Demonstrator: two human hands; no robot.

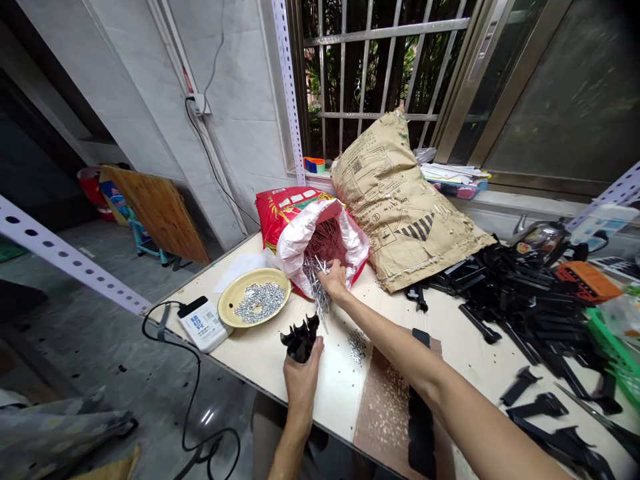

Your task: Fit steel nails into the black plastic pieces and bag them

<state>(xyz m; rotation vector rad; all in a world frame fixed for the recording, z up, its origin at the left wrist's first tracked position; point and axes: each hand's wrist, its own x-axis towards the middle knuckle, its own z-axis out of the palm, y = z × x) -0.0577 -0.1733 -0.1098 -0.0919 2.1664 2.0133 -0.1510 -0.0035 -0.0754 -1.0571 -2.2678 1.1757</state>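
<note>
My left hand [303, 373] is closed around several black plastic parts [301, 339] with forked ends, held over the table's front edge. At the mouth of a red sack [280, 212] with its white lining rolled back, my right hand [334, 280] has its fingers bent among thin metal rods [315, 270]. The fingertips seem to pinch some of these rods, which spill from the sack onto the table. Left of the sack, a yellow plate [226, 308] holds small silver pieces [263, 301]. More small metal pieces [357, 345] lie loose on the tabletop below my right wrist.
A big brown paper sack [400, 200] leans against the window behind. Black plastic parts [520, 293] are heaped at the right, beside a green basket [613, 347] and an orange item [587, 280]. A white box [204, 325] with a cable sits at the left edge.
</note>
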